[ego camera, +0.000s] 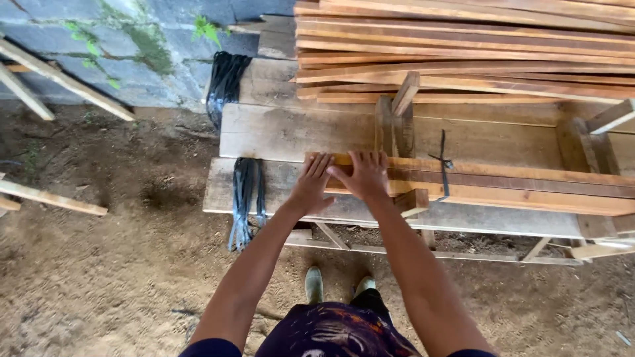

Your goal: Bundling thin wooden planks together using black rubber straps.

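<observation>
Bundled wooden slats (503, 182), stiff, long and probably heavy, lie along the workbench's (284, 132) front edge; left hand (311, 187) and right hand (366, 176) press flat, unclenched, on their near end.

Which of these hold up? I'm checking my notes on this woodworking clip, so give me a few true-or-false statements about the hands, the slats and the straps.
1. Both hands, left hand and right hand, press flat on the end of the tied bundle of long reddish wooden slats. True.
2. The bundle lies on the dirt floor. False: it lies on the grey plank workbench.
3. A black strap is tied around the bundle. True.
4. The right hand grips a hammer. False: it holds nothing.
5. Loose black straps hang over the bench's near edge. True.
</observation>
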